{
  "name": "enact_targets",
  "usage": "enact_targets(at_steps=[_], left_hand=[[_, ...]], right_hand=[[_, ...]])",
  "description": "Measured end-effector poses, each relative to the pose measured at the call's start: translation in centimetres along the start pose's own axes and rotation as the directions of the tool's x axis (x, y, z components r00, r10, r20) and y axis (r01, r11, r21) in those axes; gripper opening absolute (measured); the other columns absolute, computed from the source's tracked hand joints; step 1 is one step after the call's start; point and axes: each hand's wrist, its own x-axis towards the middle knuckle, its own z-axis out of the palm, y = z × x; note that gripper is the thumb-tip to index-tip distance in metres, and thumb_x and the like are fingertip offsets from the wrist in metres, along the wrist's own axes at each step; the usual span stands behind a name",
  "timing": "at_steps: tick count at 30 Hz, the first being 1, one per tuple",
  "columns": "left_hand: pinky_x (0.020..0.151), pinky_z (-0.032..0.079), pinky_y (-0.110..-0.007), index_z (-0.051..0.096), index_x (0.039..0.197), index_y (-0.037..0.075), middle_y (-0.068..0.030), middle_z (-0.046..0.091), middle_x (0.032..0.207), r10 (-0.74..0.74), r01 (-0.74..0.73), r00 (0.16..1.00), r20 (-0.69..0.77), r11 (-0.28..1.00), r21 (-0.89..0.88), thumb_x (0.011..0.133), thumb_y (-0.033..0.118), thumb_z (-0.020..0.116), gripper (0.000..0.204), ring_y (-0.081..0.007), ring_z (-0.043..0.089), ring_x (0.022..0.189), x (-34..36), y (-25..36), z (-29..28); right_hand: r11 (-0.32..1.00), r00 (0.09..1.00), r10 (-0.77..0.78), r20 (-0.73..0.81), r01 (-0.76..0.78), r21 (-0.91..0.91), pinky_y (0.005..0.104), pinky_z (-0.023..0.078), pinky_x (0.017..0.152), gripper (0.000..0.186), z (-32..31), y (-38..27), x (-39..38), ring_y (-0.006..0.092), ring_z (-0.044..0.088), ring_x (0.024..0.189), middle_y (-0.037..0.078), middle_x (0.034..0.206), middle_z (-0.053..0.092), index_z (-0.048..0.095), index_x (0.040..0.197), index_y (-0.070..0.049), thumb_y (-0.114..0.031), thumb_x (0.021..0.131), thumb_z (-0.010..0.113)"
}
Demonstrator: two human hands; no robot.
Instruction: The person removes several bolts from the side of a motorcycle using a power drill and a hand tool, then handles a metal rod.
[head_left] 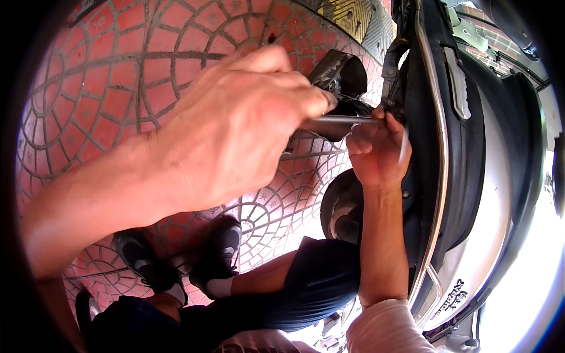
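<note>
My left hand (235, 117) reaches in from the left, its fingers curled closed around one end of a slim metal rod (347, 119). What sort of tool the rod belongs to is hidden by the fist. Lower and to the right, my right hand (379, 154) pinches the rod's other end with the fingertips. A thin pale strip (404, 146) shows beside the right fingers; I cannot tell what it is. Both hands work against the side of a scooter (491, 194), close to a dark, curved metal part (337, 73) behind the rod.
The scooter's chrome side rail (442, 176) runs lengthwise just right of my right arm. A dark round part (344, 206) sits left of that forearm. Red paving (118, 76) lies below, with my black shoes (223, 235) on it. A yellow-and-grey ribbed strip (347, 17) lies at the far edge.
</note>
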Motion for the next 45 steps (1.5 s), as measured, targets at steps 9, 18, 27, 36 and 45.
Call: enact_targets(at_steps=[9,18,27,36,45], left_hand=[[0.055,0.048,-0.029,0.072,0.096,0.000,-0.0105,0.066,0.078,-0.352,0.390,0.920,0.169,0.811,-0.436,0.092,0.035,0.067,0.036,-0.0175,0.062,0.068,-2.1,-0.3,-2.4],[0.042,0.036,-0.023,0.065,0.101,-0.001,-0.0012,0.058,0.064,-0.376,0.642,0.717,0.587,0.026,-0.767,0.097,0.037,0.066,0.038,-0.0077,0.048,0.046,-0.5,1.2,1.2],[0.056,0.049,-0.038,0.068,0.113,-0.002,-0.0121,0.054,0.061,-0.028,0.063,0.972,0.232,0.987,-0.146,0.087,0.008,0.060,0.029,-0.0251,0.057,0.052,0.1,0.3,1.4],[0.052,0.049,-0.031,0.062,0.125,-0.006,-0.0087,0.066,0.070,-0.164,0.438,0.869,0.466,0.693,-0.572,0.100,0.010,0.058,0.030,-0.0133,0.062,0.056,-2.6,-1.4,0.8],[0.060,0.052,-0.031,0.065,0.121,-0.003,-0.0084,0.070,0.084,-0.219,0.611,0.791,0.571,0.316,-0.726,0.101,0.008,0.060,0.023,-0.0133,0.066,0.069,-7.3,-4.1,4.7]], right_hand=[[0.999,0.997,-0.038,-0.060,0.039,0.012,0.0360,0.041,0.062,0.027,-0.1,-0.5,-0.1,0.0251,0.056,0.064,0.013,0.076,0.068,0.065,0.104,-0.008,-0.030,0.104,0.048],[0.999,1.000,0.000,-0.004,0.000,0.036,0.0352,0.041,0.058,0.026,-0.5,0.3,0.1,0.0244,0.056,0.065,0.009,0.078,0.064,0.063,0.103,-0.006,-0.027,0.103,0.048],[1.000,1.000,-0.013,0.000,0.013,0.012,0.0356,0.043,0.055,0.023,-0.4,0.3,-1.0,0.0242,0.054,0.058,0.010,0.073,0.056,0.053,0.100,-0.009,-0.030,0.102,0.045],[0.998,0.998,0.057,-0.040,-0.058,-0.015,0.0377,0.045,0.054,0.026,0.4,1.1,-1.3,0.0268,0.058,0.060,0.014,0.078,0.062,0.055,0.104,-0.006,-0.030,0.104,0.045],[0.980,0.986,0.101,-0.135,-0.122,-0.160,0.0419,0.050,0.054,0.023,-0.9,3.3,-2.6,0.0356,0.064,0.064,0.025,0.086,0.068,0.053,0.101,-0.002,-0.024,0.103,0.048]])
